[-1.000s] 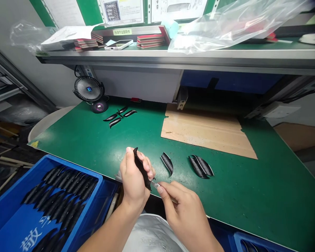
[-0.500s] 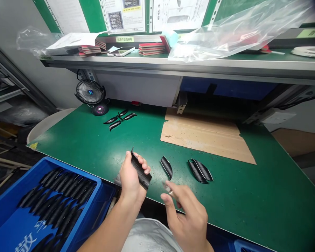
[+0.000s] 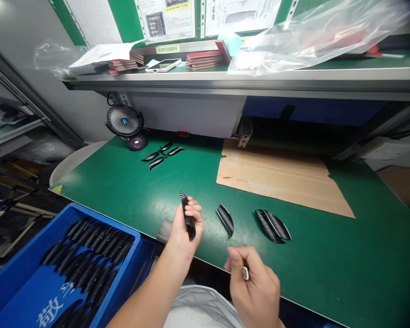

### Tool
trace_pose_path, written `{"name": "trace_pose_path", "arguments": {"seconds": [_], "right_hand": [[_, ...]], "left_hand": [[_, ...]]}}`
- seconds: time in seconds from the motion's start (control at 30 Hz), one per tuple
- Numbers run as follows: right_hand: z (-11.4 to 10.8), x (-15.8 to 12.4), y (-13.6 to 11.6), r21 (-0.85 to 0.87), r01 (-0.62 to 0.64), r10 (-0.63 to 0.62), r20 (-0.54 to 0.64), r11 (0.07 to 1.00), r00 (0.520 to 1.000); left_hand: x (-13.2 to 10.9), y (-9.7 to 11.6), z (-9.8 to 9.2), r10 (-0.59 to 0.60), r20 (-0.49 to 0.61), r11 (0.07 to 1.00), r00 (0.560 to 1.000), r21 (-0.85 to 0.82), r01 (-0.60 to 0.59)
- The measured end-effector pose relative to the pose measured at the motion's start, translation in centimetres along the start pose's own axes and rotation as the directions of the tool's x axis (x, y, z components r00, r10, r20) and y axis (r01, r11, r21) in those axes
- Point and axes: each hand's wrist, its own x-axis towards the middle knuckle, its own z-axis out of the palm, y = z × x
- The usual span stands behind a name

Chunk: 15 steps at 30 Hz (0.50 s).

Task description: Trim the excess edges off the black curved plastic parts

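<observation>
My left hand point(image 3: 179, 228) is closed around a black curved shell piece point(image 3: 190, 222), holding it tilted above the green table point(image 3: 133, 187). Light stripes show at the piece's upper tip. My right hand point(image 3: 256, 284) is curled near the table's front edge, apart from the left. A small tool with a pale metallic end point(image 3: 245, 273) pokes out of its fist; its kind is hidden by the fingers. Beyond the right hand lies a loose black curved piece point(image 3: 225, 220). Farther right, more such black pieces point(image 3: 272, 225) lie nested together. A grey crumpled item point(image 3: 164, 231) is beside my left wrist.
At left stands a blue bin point(image 3: 136, 237) with rows of black pieces point(image 3: 85, 255). A small fan point(image 3: 125, 120), several black striped parts point(image 3: 162, 156) and a cardboard sheet point(image 3: 276, 180) occupy the table's back. A shelf point(image 3: 205, 84) overhangs it, holding a phone point(image 3: 164, 66) and plastic wrap point(image 3: 294, 45).
My left hand has turned the black shell piece so that it now shows narrow and edge-on. My right hand has moved down and closed its fingers. The view has shifted slightly.
</observation>
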Motion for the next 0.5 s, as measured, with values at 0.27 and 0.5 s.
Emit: {"name": "trace_pose_path", "arguments": {"seconds": [0.27, 0.5], "right_hand": [[3.8, -0.4, 8.6, -0.426, -0.29, 0.349, 0.065, 0.857, 0.935], [1.9, 0.7, 10.4, -0.453, -0.289, 0.372, 0.105, 0.843, 0.922]], "left_hand": [[8.5, -0.2, -4.4, 0.383, 0.141, 0.446, 0.913, 0.837, -0.316], [11.4, 0.7, -5.9, 0.387, 0.279, 0.109, 0.879, 0.933, -0.344]]}}
